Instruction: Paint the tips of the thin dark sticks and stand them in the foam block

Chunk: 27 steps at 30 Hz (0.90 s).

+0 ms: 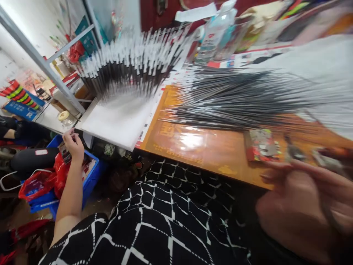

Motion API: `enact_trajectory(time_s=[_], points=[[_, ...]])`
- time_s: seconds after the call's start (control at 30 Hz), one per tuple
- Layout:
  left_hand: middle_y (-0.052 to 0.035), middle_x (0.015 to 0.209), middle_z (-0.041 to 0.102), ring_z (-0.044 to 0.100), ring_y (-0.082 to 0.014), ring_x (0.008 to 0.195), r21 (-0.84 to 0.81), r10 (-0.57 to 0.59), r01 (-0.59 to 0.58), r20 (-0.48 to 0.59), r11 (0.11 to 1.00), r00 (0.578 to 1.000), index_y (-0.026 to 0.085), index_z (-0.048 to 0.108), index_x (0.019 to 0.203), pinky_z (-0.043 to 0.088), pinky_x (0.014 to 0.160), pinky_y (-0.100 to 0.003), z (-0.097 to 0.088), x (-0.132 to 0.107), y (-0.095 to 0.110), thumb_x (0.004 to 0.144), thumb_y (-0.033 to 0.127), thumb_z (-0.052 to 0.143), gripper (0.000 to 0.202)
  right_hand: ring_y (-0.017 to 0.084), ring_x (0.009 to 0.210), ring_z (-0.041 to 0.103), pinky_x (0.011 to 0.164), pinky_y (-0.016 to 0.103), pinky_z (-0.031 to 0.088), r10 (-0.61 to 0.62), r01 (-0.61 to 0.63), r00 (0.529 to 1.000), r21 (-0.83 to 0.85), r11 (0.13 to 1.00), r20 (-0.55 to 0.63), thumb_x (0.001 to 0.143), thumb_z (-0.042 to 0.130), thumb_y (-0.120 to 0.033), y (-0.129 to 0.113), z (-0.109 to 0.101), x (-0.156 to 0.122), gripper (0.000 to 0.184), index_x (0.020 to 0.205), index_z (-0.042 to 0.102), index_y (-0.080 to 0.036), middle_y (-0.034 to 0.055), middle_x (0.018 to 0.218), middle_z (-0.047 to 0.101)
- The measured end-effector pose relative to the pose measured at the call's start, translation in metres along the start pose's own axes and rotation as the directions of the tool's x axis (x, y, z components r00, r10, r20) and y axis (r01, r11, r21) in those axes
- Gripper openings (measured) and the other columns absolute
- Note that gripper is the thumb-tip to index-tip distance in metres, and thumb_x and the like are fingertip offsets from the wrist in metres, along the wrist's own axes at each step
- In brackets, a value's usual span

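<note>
Motion blurs the right hand [300,198], cut off by the right edge, so whether its fingers grip anything cannot be told. What the left hand [73,145] might pinch is too small to make out. The dark rods [234,97] smear away at their right ends, and the bottle [217,31] carries a label [210,39] too blurred to read.

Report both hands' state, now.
Left hand: fingers partly curled; whether it holds anything cannot be told.
Right hand: too blurred to tell whether open, closed or holding anything.
</note>
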<state>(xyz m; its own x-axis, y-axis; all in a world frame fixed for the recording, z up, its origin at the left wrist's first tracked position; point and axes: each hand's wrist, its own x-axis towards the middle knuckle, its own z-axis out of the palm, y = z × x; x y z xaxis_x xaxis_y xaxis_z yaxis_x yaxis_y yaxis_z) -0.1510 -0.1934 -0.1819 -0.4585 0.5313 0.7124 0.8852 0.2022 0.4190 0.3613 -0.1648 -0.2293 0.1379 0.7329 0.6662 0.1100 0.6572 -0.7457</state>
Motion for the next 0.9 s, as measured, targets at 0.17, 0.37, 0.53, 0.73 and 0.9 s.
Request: enact_trajectory(time_s=[0.17, 0.37, 0.53, 0.73, 0.9], points=[[-0.0084, 0.107, 0.065, 0.061, -0.0217, 0.106, -0.398, 0.572, -0.504, 0.064, 0.766, 0.818, 0.027, 0.06, 0.123, 0.051, 0.098, -0.038, 0.06, -0.052, 0.145, 0.095, 0.019, 0.052, 0.03, 0.016, 0.063, 0.06, 0.062, 0.036, 0.05, 0.247, -0.257, 0.904, 0.018, 0.966, -0.348, 0.093, 0.064, -0.026, 0.009, 0.011, 0.007, 0.016, 0.105, 0.074, -0.023, 0.006, 0.086, 0.071], [-0.0086, 0.106, 0.065, 0.058, -0.0231, 0.102, -0.541, 0.8, -0.59, 0.389, 0.6, 0.457, 0.02, 0.063, 0.109, 0.052, 0.09, -0.036, 0.153, -0.086, 0.276, 0.095, 0.016, 0.052, 0.018, 0.014, 0.068, 0.065, 0.064, 0.03, 0.055, 0.168, -0.219, 0.934, -0.134, 0.966, -0.316, 0.099, 0.058, -0.028, 0.009, -0.008, 0.004, 0.02, 0.112, 0.072, -0.023, 0.0073, 0.094, 0.075], [-0.0127, 0.103, 0.063, 0.056, -0.0263, 0.099, -0.437, 0.723, -0.593, 0.545, 0.677, 0.424, 0.018, 0.061, 0.102, 0.048, 0.089, -0.039, 0.211, -0.089, 0.312, 0.091, 0.006, 0.047, 0.021, 0.014, 0.071, 0.065, 0.067, 0.031, 0.057, 0.111, -0.183, 0.95, -0.229, 0.956, -0.293, 0.1, 0.054, -0.028, 0.012, -0.026, -0.003, 0.025, 0.12, 0.07, -0.027, 0.0043, 0.097, 0.075], [-0.0154, 0.102, 0.063, 0.057, -0.0276, 0.097, -0.386, 0.682, -0.602, 0.614, 0.699, 0.398, 0.016, 0.061, 0.099, 0.046, 0.086, -0.039, 0.231, -0.094, 0.315, 0.094, 0.008, 0.04, 0.024, 0.014, 0.068, 0.063, 0.064, 0.031, 0.054, 0.033, -0.127, 0.96, -0.326, 0.937, -0.28, 0.1, 0.054, -0.03, 0.021, -0.03, -0.007, 0.027, 0.12, 0.071, -0.027, 0.0028, 0.088, 0.072], [-0.0177, 0.112, 0.062, 0.06, -0.0269, 0.1, -0.336, 0.623, -0.573, 0.655, 0.747, 0.428, 0.013, 0.063, 0.103, 0.048, 0.083, -0.039, 0.229, -0.097, 0.315, 0.097, 0.011, 0.042, 0.023, 0.016, 0.07, 0.061, 0.068, 0.034, 0.052, 0.029, -0.136, 0.965, -0.403, 0.905, -0.26, 0.098, 0.056, -0.032, 0.019, -0.032, -0.013, 0.025, 0.114, 0.074, -0.026, 0.0037, 0.079, 0.065]])
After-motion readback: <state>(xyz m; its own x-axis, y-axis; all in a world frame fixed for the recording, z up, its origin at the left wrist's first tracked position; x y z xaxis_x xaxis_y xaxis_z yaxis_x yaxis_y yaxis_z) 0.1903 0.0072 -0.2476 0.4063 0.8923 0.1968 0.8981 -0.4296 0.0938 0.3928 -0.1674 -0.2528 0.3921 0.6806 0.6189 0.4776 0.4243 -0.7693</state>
